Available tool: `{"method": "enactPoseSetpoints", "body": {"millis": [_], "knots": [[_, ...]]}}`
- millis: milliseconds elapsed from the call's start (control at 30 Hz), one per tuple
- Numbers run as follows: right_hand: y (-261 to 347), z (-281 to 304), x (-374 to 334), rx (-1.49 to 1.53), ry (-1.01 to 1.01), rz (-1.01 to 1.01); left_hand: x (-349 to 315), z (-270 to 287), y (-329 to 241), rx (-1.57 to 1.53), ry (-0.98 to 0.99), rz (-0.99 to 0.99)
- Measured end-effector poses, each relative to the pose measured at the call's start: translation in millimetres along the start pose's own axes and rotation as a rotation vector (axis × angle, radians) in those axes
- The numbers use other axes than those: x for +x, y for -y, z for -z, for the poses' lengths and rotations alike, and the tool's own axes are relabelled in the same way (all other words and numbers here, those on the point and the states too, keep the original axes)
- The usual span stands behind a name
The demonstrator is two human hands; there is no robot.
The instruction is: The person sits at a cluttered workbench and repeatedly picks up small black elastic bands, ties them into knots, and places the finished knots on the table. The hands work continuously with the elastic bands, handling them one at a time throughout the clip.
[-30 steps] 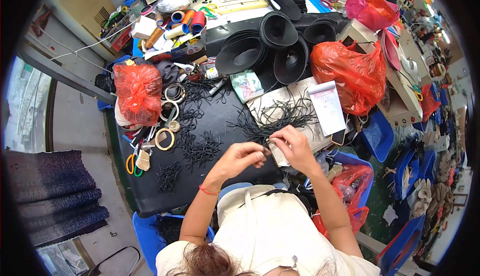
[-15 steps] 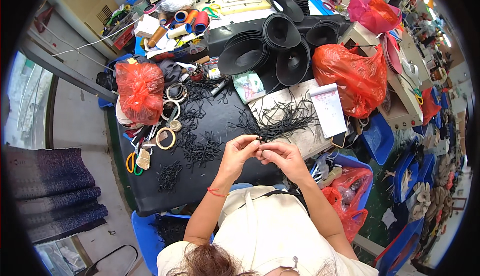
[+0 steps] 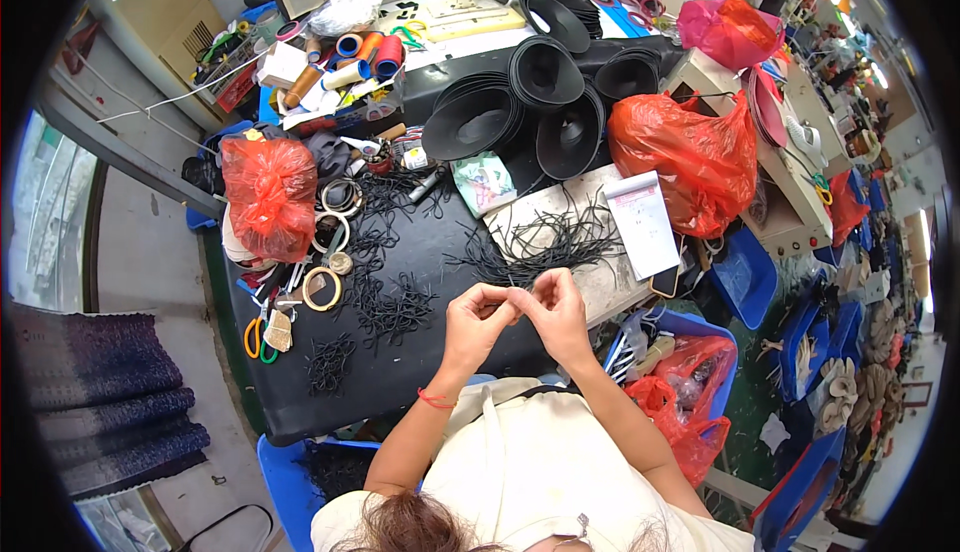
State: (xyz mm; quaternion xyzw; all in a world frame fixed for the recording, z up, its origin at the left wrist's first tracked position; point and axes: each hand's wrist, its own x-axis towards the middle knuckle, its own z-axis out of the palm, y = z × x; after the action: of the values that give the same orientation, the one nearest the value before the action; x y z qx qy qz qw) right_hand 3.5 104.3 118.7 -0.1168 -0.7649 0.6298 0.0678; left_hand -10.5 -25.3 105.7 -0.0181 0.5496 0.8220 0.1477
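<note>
Both hands meet over the near edge of the black table (image 3: 300,392), fingertips touching. My left hand (image 3: 474,324) is closed in a pinch, thumb against the fingers. Beside it my right hand (image 3: 556,314) is pinched too, its thumb pointing toward the left hand's fingertips. Whatever lies between the fingertips is hidden or too small to name. Just beyond the hands, a loose heap of thin black cords (image 3: 540,242) spreads over a pale worn board (image 3: 600,297). More short black cords (image 3: 395,307) lie in tangled bunches to the left.
Stacked black cone-shaped pieces (image 3: 470,122) stand at the back. A red plastic bag (image 3: 685,157) and a notepad (image 3: 640,222) are at right, a phone (image 3: 664,282) beside them. Tape rolls (image 3: 322,289), scissors (image 3: 254,337) and another red bag (image 3: 268,197) sit left. A blue bin (image 3: 730,327) stands right.
A small dark bit that showed at my fingertips is now out of sight. My right hand has turned more upright, thumb toward the left hand. The whole view has shifted slightly.
</note>
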Motion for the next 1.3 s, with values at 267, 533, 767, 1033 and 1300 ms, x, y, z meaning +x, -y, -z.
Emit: {"method": "enactPoseSetpoints", "body": {"millis": [267, 533, 767, 1033, 1300], "knots": [[10, 14, 6, 0.343, 0.272, -0.248, -3, 10, -15, 0.246, 0.175, 0.113], [-3, 1, -3, 0.453, 0.131, -0.291, -10, 9, -21, -0.032, 0.211, 0.274], [-3, 2, -6, 0.396, 0.154, -0.231, -11, 6, -18, 0.073, 0.257, 0.209], [-12, 1, 0, 0.319, -0.007, -0.213, -21, -8, -1, 0.121, 0.089, 0.098], [9, 23, -2, 0.365, 0.245, -0.254, -9, -4, -9, 0.063, 0.061, 0.126]]}}
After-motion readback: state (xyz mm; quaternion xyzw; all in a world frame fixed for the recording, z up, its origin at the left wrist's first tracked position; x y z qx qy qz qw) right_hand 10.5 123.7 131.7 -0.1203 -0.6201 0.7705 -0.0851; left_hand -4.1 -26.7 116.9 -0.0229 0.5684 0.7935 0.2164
